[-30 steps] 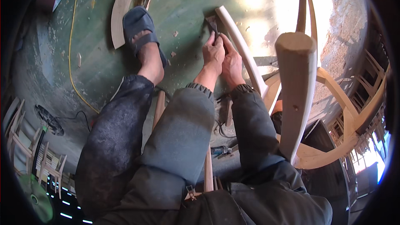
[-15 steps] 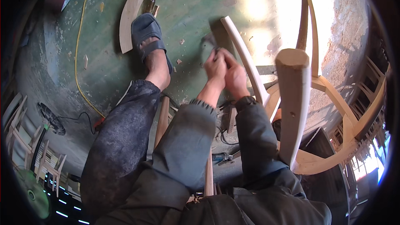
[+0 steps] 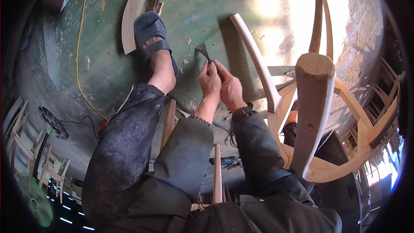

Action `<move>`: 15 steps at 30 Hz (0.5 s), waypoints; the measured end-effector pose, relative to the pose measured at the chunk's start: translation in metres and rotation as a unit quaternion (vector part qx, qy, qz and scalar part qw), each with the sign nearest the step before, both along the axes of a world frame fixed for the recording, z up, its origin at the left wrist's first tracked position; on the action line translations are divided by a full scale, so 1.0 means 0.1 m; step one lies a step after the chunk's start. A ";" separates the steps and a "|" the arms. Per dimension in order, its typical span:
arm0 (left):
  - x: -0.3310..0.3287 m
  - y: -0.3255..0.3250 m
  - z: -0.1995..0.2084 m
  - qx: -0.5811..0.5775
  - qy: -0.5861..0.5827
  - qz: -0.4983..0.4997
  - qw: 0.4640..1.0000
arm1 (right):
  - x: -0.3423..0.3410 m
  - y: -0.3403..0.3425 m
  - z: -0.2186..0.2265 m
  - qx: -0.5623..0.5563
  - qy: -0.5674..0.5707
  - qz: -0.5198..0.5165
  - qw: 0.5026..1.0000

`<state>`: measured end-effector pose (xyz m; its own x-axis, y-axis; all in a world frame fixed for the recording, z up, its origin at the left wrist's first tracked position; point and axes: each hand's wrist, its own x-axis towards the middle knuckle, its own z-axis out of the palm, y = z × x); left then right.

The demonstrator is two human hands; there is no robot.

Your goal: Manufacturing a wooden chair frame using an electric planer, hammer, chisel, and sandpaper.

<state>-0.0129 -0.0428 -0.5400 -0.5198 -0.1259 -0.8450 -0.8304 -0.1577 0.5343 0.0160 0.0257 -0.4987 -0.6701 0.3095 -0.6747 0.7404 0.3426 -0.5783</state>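
Note:
A putty knife (image 3: 202, 50) with a dark, flared blade points up and left over the green floor. My right hand (image 3: 231, 89) is closed round its handle, which is mostly hidden by the fingers. Fingers of my left hand (image 3: 210, 83) pinch the neck just below the blade, close against the right hand. Right of my hands stands a pale wooden chair frame (image 3: 354, 168), with a curved leg (image 3: 257, 60) nearest the right hand. A thicker wooden leg (image 3: 312, 112) rises toward me beside my right sleeve.
My sandalled foot (image 3: 151, 32) is beside a curved wood piece (image 3: 132, 21). A yellow cord (image 3: 77, 56) runs along the left. A blue power tool (image 3: 230, 161) lies below my arms, near an upright wooden bar (image 3: 217, 177). A green fan (image 3: 34, 200) stands lower left; wood scraps dot the floor.
Both hands have moved left and slightly down, away from the curved leg, with the putty knife. Its blurred blade now shows sharply. The chair's thick leg appears shifted slightly right.

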 end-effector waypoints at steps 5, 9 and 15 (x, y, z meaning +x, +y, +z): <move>-0.51 0.69 -0.10 -0.001 0.048 -0.176 0.983 | -0.20 0.52 -0.29 0.068 0.192 -0.055 0.978; 0.04 0.25 0.10 0.131 -0.056 0.090 0.986 | 0.23 0.22 -0.10 0.111 0.009 0.102 0.988; -0.70 0.60 0.02 0.002 0.103 -0.226 0.969 | -0.35 0.57 -0.34 -0.097 0.174 -0.172 0.965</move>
<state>-0.0833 0.0175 -0.5383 -0.6790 0.1578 -0.7170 -0.6905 0.1945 0.6967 -0.0194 0.0827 -0.5323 -0.7463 0.4445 -0.4954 0.5413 -0.0276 -0.8404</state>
